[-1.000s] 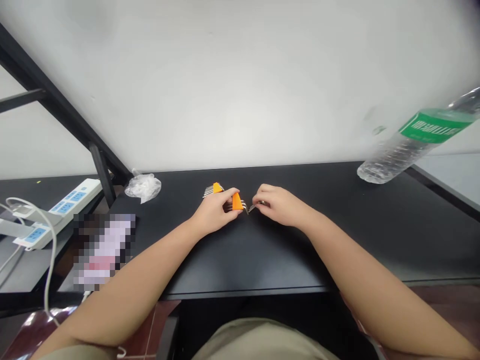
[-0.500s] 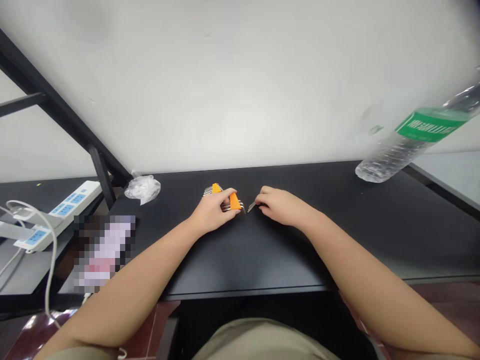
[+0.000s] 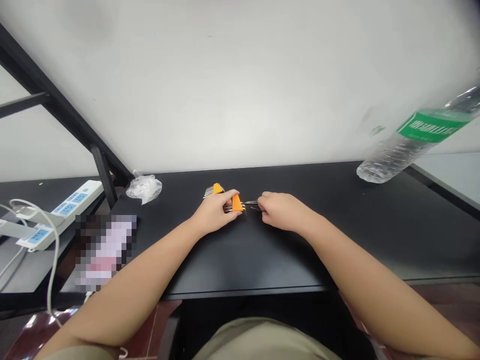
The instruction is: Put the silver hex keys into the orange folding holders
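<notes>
Roughly mid-frame, L hand (image 3: 213, 212) is clamped on an orange holder (image 3: 237, 203), thumb and index closed round its right-hand end. R hand (image 3: 283, 211), just right of it, has fingertips pinched tight on a few loose keys (image 3: 252, 202), thin steel ones pointing left at the holder; exact no. can't be told, and whether their tips touch the holder is too small to tell. More orange shows up-left of L hand, w/ a fan of slim keys (image 3: 208, 191); palm hides the middle, so can't say if it's all one pc. Desk (image 3: 255, 265) is right under both hands; can't tell if the holder rests on it.

Handling, my guess: holder's light, stiff plastic, prob. a bit springy at the slots; best held by its broad faces, approx. where thumb and index are now, clear of the key ends. Keys look hard, smooth and slippery, heavy for their size, v. unlikely to break. Pinch 'em mid-shank, one at a time if poss., as a bunch could roll or splay.
</notes>
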Tool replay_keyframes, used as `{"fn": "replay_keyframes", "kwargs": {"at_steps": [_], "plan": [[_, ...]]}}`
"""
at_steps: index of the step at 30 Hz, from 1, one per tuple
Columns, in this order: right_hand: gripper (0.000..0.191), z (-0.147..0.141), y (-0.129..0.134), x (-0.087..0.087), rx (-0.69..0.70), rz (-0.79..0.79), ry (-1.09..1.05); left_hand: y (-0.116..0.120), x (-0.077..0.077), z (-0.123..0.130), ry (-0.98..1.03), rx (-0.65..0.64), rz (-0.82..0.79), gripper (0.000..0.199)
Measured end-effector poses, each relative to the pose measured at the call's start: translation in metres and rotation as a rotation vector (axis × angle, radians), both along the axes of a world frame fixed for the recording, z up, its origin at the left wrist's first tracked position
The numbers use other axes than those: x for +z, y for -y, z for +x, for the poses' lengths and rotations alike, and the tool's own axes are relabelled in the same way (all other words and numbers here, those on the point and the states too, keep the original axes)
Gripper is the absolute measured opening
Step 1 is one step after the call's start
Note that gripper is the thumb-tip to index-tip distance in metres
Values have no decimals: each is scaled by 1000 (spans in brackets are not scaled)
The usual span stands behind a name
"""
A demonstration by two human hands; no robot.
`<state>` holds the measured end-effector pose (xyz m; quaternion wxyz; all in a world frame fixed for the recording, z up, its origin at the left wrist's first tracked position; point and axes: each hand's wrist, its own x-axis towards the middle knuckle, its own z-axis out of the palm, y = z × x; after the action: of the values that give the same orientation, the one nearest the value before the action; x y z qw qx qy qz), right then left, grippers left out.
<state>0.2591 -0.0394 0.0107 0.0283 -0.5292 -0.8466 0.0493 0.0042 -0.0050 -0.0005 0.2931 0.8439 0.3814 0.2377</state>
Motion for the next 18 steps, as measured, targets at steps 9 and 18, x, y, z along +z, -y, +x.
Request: {"fn": "replay_keyframes", "kwargs": {"at_steps": [9,18], "plan": [[11,0,-3,9,119,38,-416,2,2,2,37,-34,-5,43],[17,2,-2,7,146,57,-446,2,4,3,62,-48,-51,43]]}}
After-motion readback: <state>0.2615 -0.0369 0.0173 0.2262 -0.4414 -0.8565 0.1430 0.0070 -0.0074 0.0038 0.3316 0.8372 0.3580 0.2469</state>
